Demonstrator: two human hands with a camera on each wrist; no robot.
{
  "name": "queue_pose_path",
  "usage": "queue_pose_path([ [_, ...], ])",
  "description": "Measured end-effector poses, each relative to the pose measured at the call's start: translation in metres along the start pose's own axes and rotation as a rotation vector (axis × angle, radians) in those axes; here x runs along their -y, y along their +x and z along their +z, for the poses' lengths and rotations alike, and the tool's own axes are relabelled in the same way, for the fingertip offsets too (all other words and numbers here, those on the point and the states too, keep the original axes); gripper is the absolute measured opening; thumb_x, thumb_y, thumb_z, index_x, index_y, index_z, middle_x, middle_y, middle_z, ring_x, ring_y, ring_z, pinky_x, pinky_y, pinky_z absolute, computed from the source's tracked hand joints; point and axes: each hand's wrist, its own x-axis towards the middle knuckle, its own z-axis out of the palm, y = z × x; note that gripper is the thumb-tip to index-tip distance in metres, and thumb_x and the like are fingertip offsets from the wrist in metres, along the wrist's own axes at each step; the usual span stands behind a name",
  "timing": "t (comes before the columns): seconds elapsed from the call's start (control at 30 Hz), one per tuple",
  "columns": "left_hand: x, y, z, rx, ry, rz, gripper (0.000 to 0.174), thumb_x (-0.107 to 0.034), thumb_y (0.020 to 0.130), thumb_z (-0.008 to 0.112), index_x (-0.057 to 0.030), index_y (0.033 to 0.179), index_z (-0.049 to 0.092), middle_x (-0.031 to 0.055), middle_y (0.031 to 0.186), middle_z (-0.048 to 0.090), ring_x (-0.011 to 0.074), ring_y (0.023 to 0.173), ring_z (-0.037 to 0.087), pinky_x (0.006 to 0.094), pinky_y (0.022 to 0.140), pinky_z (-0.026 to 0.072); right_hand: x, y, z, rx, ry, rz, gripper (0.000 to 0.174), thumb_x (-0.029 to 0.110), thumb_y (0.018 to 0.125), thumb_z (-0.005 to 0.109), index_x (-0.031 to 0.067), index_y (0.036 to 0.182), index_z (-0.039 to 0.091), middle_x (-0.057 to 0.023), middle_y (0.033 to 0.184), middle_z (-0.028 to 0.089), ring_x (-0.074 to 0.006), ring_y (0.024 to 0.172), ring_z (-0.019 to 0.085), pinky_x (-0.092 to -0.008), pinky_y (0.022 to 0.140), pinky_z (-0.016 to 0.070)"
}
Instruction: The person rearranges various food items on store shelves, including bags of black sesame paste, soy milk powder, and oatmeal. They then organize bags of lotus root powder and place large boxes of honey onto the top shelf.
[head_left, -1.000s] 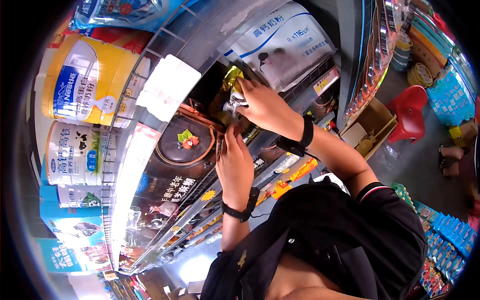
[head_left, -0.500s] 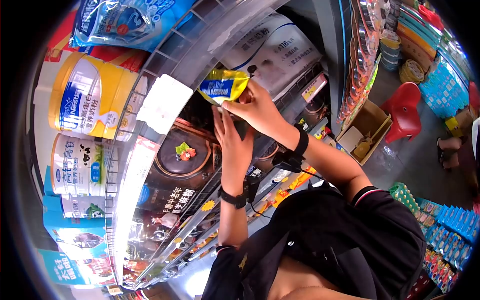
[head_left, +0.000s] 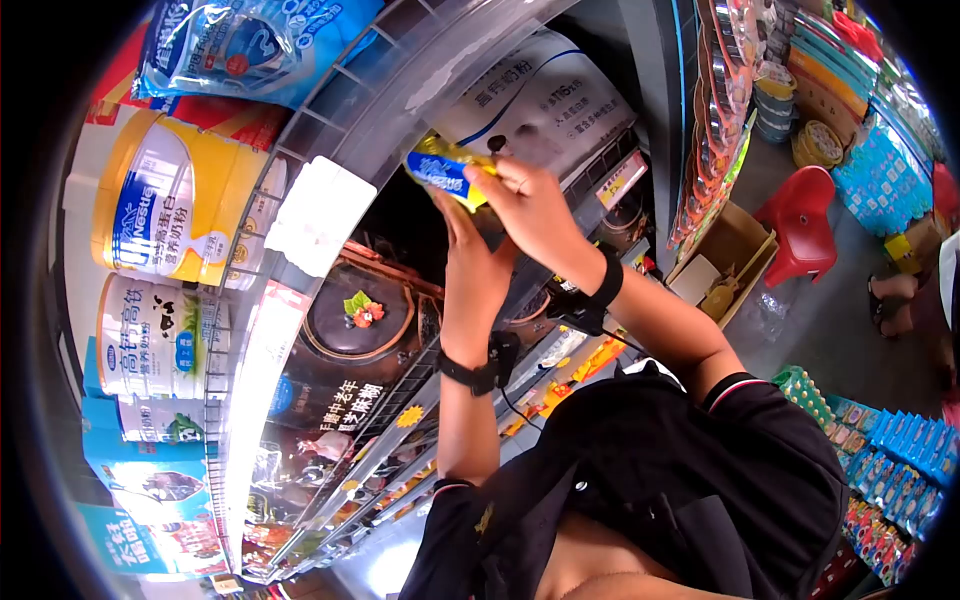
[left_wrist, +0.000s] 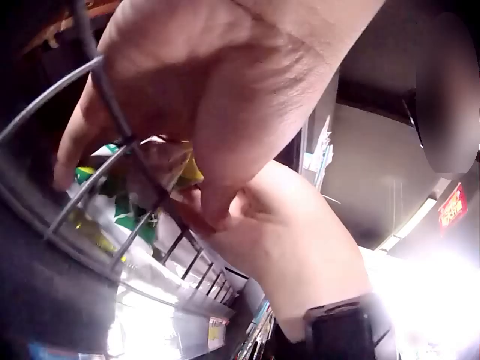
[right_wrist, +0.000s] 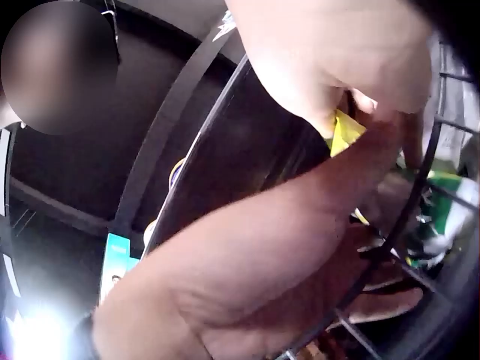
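Observation:
A glossy yellow packet with a blue Nestlé label (head_left: 436, 172) is pinched at its near end by my right hand (head_left: 541, 212), thumb over the front. My left hand (head_left: 474, 282) lies just below it, fingers extended upward to the packet's lower edge. In the left wrist view, the left hand (left_wrist: 217, 82) spans the top, its thumb pointing down past the right hand. Green and white printing shows beyond the wire there. The right wrist view catches a yellow corner of the packet (right_wrist: 346, 135) beneath the right hand (right_wrist: 337, 52).
Behind the packet stands a large white milk powder bag (head_left: 555, 95). A dark boxed product (head_left: 360, 310) sits beside the hands. Wire shelf fencing (head_left: 250, 200) and a white price tag (head_left: 320, 215) are at left, with Nestlé cans (head_left: 150, 200). A red stool (head_left: 800, 225) stands on the floor.
The packet has come up out of the dark shelf gap into view with my right hand, then turned so its blue label tilts. My left hand has risen slightly beneath it.

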Motion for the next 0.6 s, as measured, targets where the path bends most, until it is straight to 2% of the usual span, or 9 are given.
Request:
queue_pose_path([
  [0.03,0.008,0.003,0.004,0.028,0.029,0.003,0.105,-0.011,0.089,0.070,0.0052,0.158,-0.007,0.0376,0.140,0.046,0.0496,0.126,0.054,0.0453,0.099,0.0495,-0.004,0.005,-0.007,0.058,-0.069,0.127,0.032,0.025,0.100,0.068,-0.0070,0.098,0.067,-0.0100,0.080,0.063,-0.0062,0.074,0.055,-0.0266,0.062,0.0436],
  [0.13,0.016,0.004,0.011,0.019,0.095,0.016,0.109,-0.021,0.087,0.076,0.0132,0.155,-0.002,0.0445,0.155,0.023,0.0523,0.135,0.044,0.0461,0.105,0.0484,-0.019,0.003,-0.003,-0.036,-0.197,-0.187,0.033,0.027,0.098,0.069,-0.0056,0.097,0.066,-0.0161,0.084,0.068,-0.0225,0.073,0.066,-0.0356,0.062,0.0479],
  [0.17,0.010,-0.003,0.010,0.002,0.169,-0.042,0.108,-0.022,0.087,0.077,0.0149,0.154,0.001,0.0448,0.154,0.024,0.0523,0.135,0.045,0.0460,0.105,0.0489,-0.024,0.002,0.000,-0.098,-0.219,-0.306,0.033,0.027,0.097,0.070,-0.0052,0.097,0.066,-0.0174,0.085,0.068,-0.0274,0.073,0.068,-0.0378,0.063,0.0486],
  [0.2,-0.001,-0.009,0.009,-0.015,0.243,-0.099,0.109,-0.024,0.086,0.077,0.0166,0.154,0.003,0.0450,0.153,0.025,0.0522,0.134,0.046,0.0458,0.104,0.0494,-0.010,-0.002,-0.006,-0.058,-0.256,-0.270,0.033,0.028,0.096,0.070,-0.0044,0.099,0.066,-0.0217,0.090,0.069,-0.0395,0.077,0.067,-0.0422,0.065,0.0496],
  [0.3,-0.027,-0.027,0.007,0.080,0.275,-0.236,0.106,-0.026,0.085,0.078,0.0194,0.152,0.009,0.0456,0.151,0.029,0.0514,0.131,0.050,0.0448,0.102,0.0509,-0.009,-0.004,-0.010,0.016,-0.400,-0.260,0.033,0.029,0.096,0.070,-0.0038,0.100,0.066,-0.0214,0.084,0.067,-0.0384,0.073,0.066,-0.0407,0.062,0.0488],
  [0.37,-0.024,-0.028,0.011,0.050,0.276,-0.135,0.104,-0.025,0.084,0.079,0.0220,0.150,0.013,0.0459,0.150,0.031,0.0505,0.135,0.046,0.0440,0.108,0.0464,-0.012,-0.001,-0.007,0.064,-0.340,-0.220,0.028,0.023,0.100,0.065,-0.0041,0.094,0.063,-0.0205,0.069,0.060,-0.0390,0.059,0.058,-0.0413,0.054,0.0443],
  [0.43,-0.013,-0.027,0.014,-0.003,0.322,0.014,0.101,-0.025,0.086,0.077,0.0235,0.149,0.013,0.0459,0.149,0.032,0.0514,0.139,0.041,0.0438,0.113,0.0417,-0.018,0.007,-0.002,0.080,-0.258,-0.243,0.028,0.021,0.102,0.063,-0.0040,0.090,0.059,-0.0225,0.070,0.059,-0.0416,0.058,0.052,-0.0413,0.053,0.0422],
  [0.57,-0.026,-0.041,0.002,-0.034,0.272,0.018,0.097,-0.027,0.089,0.075,0.0126,0.155,0.016,0.0413,0.155,0.028,0.0518,0.146,0.031,0.0500,0.118,0.0340,-0.016,0.017,-0.005,0.171,-0.166,-0.182,0.031,0.023,0.104,0.061,-0.0051,0.089,0.058,-0.0147,0.067,0.056,-0.0152,0.061,0.055,-0.0345,0.057,0.0427],
  [0.6,-0.030,-0.051,-0.001,-0.058,0.249,0.030,0.094,-0.029,0.091,0.074,0.0048,0.159,0.018,0.0378,0.159,0.023,0.0516,0.148,0.026,0.0538,0.119,0.0309,-0.012,0.015,-0.003,0.187,0.020,-0.103,0.031,0.023,0.106,0.059,-0.0059,0.096,0.063,-0.0063,0.074,0.061,-0.0061,0.073,0.054,-0.0294,0.063,0.0455],
])
